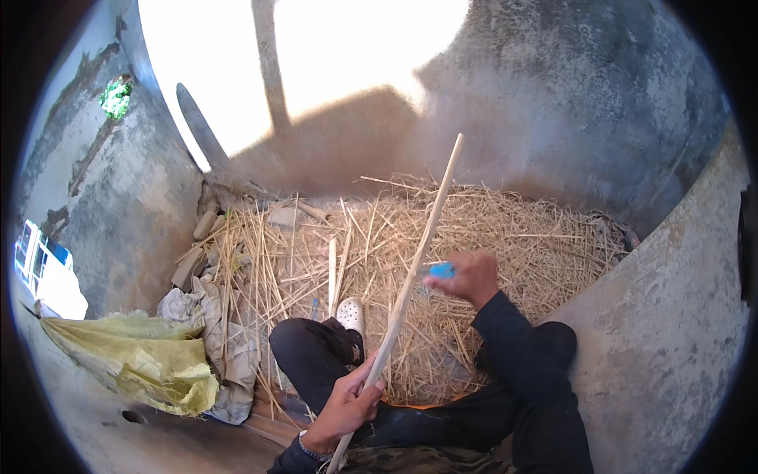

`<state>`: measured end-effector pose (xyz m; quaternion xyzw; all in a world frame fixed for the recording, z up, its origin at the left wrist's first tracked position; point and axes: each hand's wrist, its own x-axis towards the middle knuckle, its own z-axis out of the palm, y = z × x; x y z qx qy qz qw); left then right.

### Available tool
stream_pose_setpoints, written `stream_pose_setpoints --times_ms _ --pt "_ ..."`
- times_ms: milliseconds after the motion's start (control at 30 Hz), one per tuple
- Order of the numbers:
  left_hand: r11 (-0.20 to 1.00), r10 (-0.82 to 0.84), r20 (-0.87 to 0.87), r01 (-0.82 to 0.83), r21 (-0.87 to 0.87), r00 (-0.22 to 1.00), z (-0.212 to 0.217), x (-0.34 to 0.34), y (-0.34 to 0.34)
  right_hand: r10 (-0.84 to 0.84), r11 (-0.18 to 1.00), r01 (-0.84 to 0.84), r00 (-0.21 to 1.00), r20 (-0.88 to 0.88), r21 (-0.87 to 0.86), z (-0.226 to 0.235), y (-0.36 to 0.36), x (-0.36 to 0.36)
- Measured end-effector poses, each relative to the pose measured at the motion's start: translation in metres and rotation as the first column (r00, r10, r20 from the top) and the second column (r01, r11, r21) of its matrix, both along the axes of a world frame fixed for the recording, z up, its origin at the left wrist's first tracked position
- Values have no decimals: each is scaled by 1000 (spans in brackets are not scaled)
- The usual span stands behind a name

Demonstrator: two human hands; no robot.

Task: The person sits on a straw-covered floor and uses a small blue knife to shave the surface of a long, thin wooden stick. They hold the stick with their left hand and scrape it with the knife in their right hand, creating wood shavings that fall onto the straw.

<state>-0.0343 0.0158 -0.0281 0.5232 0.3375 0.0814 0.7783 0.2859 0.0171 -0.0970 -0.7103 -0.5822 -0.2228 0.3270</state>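
A long, pale strip of split wood or bamboo (426, 233) slants up from my lap toward the far wall. My left hand (346, 404) is closed around its lower part, with the thumb lying along it. To the right of the strip, my right hand (474, 278) is closed on a blue-handled tool (442, 270). That hand is slightly smeared by motion, and I cannot make out the tool's working end. The blue part appears just beside the strip, and whether they touch is unclear.
Straw and shavings (521, 237) cover the floor ahead, with thin split sticks (253, 268) to the left. A yellow sack (134, 355) and a greyish cloth (229, 355) lie at left. Concrete walls (553, 95) enclose the corner. My white clog (350, 314) rests among the straw.
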Motion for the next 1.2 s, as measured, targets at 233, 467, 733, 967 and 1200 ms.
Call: stream_pose_setpoints --times_ms 233,467,733,967,1200 --pt "994 57 7 -56 -92 998 -6 -15 -7 -121 993 114 947 -298 -39 7 -16 32" --pt "992 0 80 10 -126 997 -1 -10 -2 308 943 -326 931 -197 -66 13 -32 -73" --pt "1000 13 14 -13 -18 1000 7 -4 -5 206 978 -205 978 20 -31 28 -8 -41" --pt "976 -160 3 158 -147 987 -11 -16 -28 -446 895 424 855 -263 -141 25 -6 108" --pt "995 21 11 -20 -94 1000 -9 -2 2 -108 986 51 920 -377 -158 0 -35 34"
